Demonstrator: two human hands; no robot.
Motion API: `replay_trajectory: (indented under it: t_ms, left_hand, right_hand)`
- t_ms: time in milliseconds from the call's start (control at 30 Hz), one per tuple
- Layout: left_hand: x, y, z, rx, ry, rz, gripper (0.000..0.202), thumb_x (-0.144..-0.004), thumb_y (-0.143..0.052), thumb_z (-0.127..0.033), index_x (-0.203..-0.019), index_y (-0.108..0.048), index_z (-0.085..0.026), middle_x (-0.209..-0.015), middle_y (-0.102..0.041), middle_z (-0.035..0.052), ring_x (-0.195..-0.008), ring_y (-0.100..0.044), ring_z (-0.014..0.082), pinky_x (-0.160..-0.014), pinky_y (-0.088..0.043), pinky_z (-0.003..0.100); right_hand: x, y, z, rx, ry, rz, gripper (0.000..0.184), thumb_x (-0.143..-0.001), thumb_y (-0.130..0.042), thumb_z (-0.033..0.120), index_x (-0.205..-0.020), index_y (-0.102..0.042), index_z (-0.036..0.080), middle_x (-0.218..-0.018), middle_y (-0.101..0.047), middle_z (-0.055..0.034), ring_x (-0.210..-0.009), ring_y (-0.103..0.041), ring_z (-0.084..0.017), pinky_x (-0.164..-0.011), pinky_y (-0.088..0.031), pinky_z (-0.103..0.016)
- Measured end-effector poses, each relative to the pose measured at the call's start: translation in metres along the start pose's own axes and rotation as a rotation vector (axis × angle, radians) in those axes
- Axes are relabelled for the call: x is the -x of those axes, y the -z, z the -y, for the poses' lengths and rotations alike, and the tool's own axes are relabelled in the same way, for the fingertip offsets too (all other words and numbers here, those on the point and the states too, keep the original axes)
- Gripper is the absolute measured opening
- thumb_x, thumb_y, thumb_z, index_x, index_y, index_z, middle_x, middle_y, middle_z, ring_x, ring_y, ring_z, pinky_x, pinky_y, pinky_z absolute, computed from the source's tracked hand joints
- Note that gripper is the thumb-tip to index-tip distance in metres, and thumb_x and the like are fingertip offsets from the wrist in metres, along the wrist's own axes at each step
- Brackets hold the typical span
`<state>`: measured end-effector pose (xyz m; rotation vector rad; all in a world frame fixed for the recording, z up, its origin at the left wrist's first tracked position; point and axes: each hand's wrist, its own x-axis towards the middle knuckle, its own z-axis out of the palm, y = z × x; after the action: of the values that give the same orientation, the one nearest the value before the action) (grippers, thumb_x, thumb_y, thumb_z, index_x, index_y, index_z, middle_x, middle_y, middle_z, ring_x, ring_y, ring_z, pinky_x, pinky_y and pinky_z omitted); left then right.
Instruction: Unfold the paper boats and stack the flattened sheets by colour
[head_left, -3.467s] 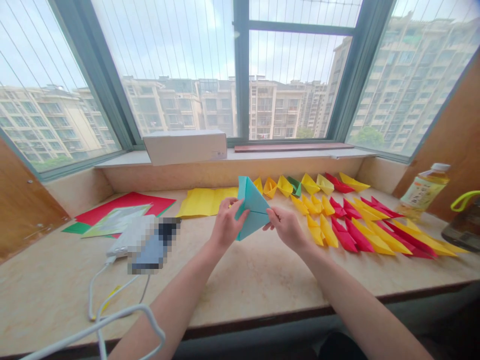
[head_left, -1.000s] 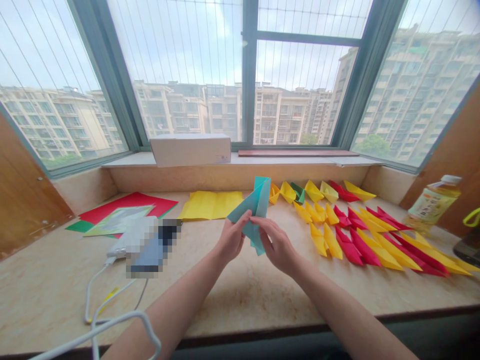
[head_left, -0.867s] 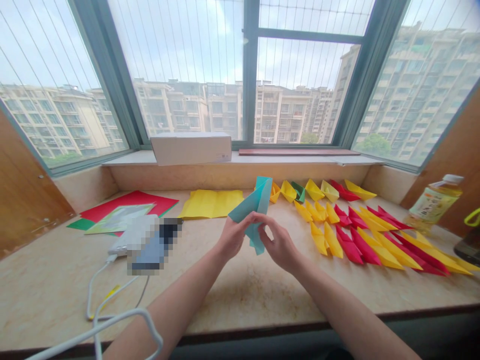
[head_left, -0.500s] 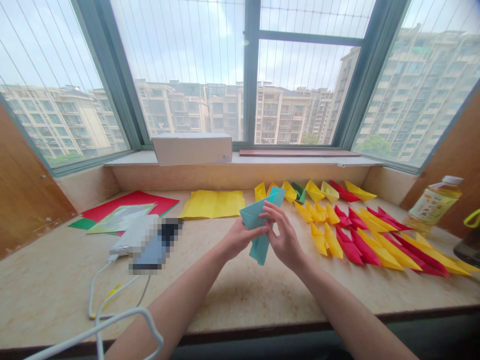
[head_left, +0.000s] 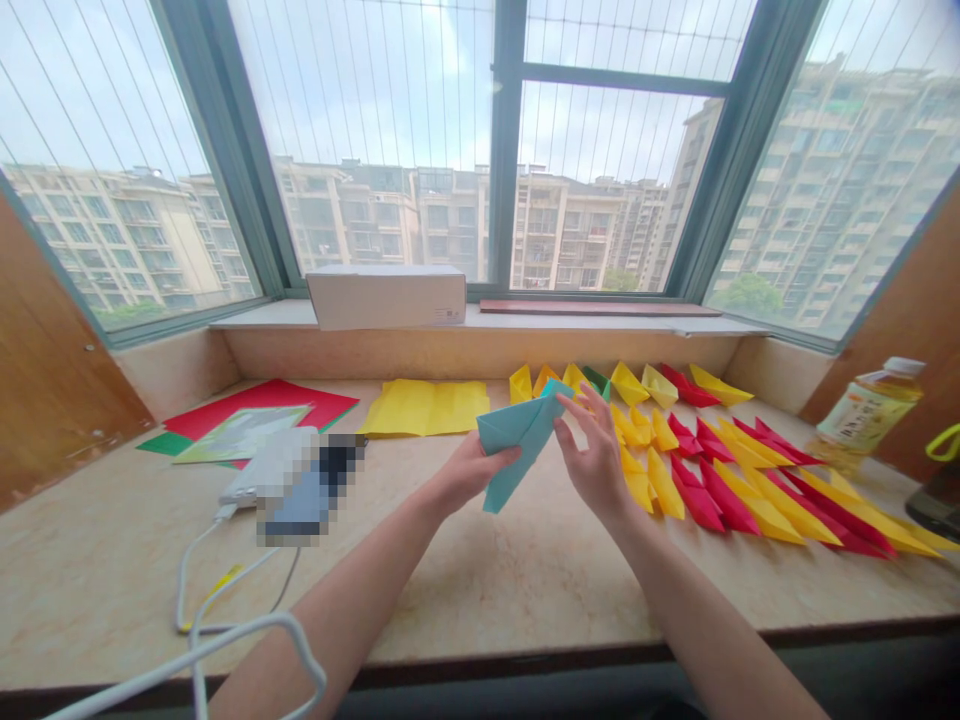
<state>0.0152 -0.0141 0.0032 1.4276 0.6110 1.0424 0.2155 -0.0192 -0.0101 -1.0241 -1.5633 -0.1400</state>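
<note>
1. Left hand [head_left: 469, 474]: closed on the folded blue paper [head_left: 517, 428], thumb across its near face, fingers behind.
2. Right hand [head_left: 598, 455]: fingers partly curled and spread, index fingertip at the paper's upper end, at 1 o'clock. I cannot tell whether it pinches the paper.
3. Dial: I centre it on the blue paper, with 12 o'clock toward the window [head_left: 390, 130]. I see the paper tilted, raised above the counter [head_left: 510, 600].
4. Yellow sheet [head_left: 425, 408]: flat, between 9 and 10 o'clock.
5. Folded paper shapes [head_left: 709, 440]: rows of yellow, red and green, 12 to 4 o'clock.
6. Bottle [head_left: 866, 412]: upright, 3 o'clock, beyond the shapes.
</note>
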Motion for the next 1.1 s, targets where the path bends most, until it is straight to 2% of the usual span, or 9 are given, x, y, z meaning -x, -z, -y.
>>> replay_trajectory:
  t_ms: [100,167,233,300,467,633,767,933,1100]
  left_hand:
    - [-0.001,0.006,-0.001,-0.012,0.023,0.049,0.036,-0.074,-0.077,-0.031,-0.107,-0.073,-0.017,-0.103,-0.074,0.0111,-0.093,-0.067,0.0293,-0.086,-0.05,0.042]
    - [-0.001,0.009,-0.001,-0.049,0.023,0.032,0.035,-0.072,-0.078,-0.031,-0.104,-0.074,-0.018,-0.1,-0.074,0.0097,-0.091,-0.067,0.0282,-0.085,-0.051,0.041]
    - [-0.002,0.011,-0.002,-0.088,0.009,-0.028,0.034,-0.069,-0.08,-0.031,-0.1,-0.075,-0.02,-0.098,-0.075,0.0074,-0.088,-0.066,0.0265,-0.083,-0.051,0.039]
    - [-0.003,0.012,-0.002,-0.133,0.0,-0.071,0.033,-0.067,-0.08,-0.032,-0.098,-0.076,-0.02,-0.093,-0.075,0.0059,-0.085,-0.065,0.0251,-0.08,-0.051,0.038]
    - [-0.007,0.015,0.002,-0.242,-0.051,-0.142,0.024,-0.069,-0.078,-0.034,-0.087,-0.077,-0.018,-0.08,-0.072,0.0027,-0.077,-0.062,0.0216,-0.074,-0.05,0.033]
    - [-0.013,0.024,0.006,-0.355,-0.151,-0.236,0.024,-0.072,-0.076,-0.038,-0.077,-0.075,-0.015,-0.072,-0.067,0.0021,-0.071,-0.059,0.0194,-0.068,-0.047,0.031]
    - [-0.014,0.027,0.006,-0.389,-0.166,-0.28,0.024,-0.073,-0.075,-0.04,-0.073,-0.074,-0.016,-0.068,-0.065,0.0024,-0.069,-0.058,0.0201,-0.067,-0.046,0.032]
    - [-0.013,0.022,0.003,-0.331,-0.117,-0.279,0.025,-0.069,-0.078,-0.04,-0.076,-0.075,-0.016,-0.069,-0.065,0.0028,-0.07,-0.058,0.0219,-0.069,-0.045,0.035]
    - [-0.012,0.021,0.004,-0.344,-0.091,-0.26,0.023,-0.07,-0.077,-0.037,-0.08,-0.075,-0.016,-0.072,-0.067,0.0025,-0.066,-0.055,0.0182,-0.063,-0.042,0.031]
  right_hand:
    - [0.001,0.0,-0.001,-0.043,-0.006,0.103,0.041,-0.096,-0.052,0.034,-0.135,-0.055,0.024,-0.134,-0.058,-0.0115,-0.128,-0.05,-0.028,-0.104,-0.044,-0.053]
    - [0.001,0.0,-0.001,-0.069,-0.039,0.129,0.042,-0.095,-0.052,0.035,-0.135,-0.055,0.024,-0.127,-0.063,-0.0109,-0.118,-0.058,-0.027,-0.099,-0.048,-0.05]
    - [0.001,-0.001,-0.002,-0.106,-0.072,0.126,0.039,-0.094,-0.052,0.035,-0.131,-0.058,0.023,-0.116,-0.067,-0.0098,-0.098,-0.064,-0.023,-0.089,-0.053,-0.045]
    - [0.001,-0.001,-0.003,-0.142,-0.099,0.108,0.037,-0.093,-0.054,0.036,-0.126,-0.062,0.021,-0.104,-0.069,-0.008,-0.083,-0.064,-0.02,-0.079,-0.055,-0.04]
    - [-0.001,0.0,-0.005,-0.192,-0.195,0.1,0.034,-0.089,-0.059,0.043,-0.11,-0.068,0.019,-0.093,-0.071,-0.0064,-0.069,-0.061,-0.017,-0.066,-0.054,-0.034]
    - [0.0,0.001,-0.001,-0.237,-0.223,0.162,0.031,-0.089,-0.059,0.046,-0.098,-0.069,0.018,-0.093,-0.073,-0.0078,-0.074,-0.064,-0.019,-0.068,-0.054,-0.034]
    - [0.003,-0.002,-0.001,-0.282,-0.211,0.198,0.03,-0.091,-0.056,0.043,-0.111,-0.064,0.021,-0.103,-0.071,-0.0078,-0.078,-0.065,-0.019,-0.067,-0.055,-0.033]
    - [0.003,-0.005,-0.008,-0.308,-0.211,0.111,0.045,-0.09,-0.06,0.041,-0.129,-0.051,0.022,-0.102,-0.07,-0.0072,-0.081,-0.066,-0.018,-0.073,-0.055,-0.036]
    - [0.002,-0.006,-0.007,-0.322,-0.213,0.051,0.035,-0.088,-0.063,0.039,-0.117,-0.057,0.021,-0.103,-0.07,-0.0074,-0.09,-0.067,-0.02,-0.073,-0.055,-0.035]
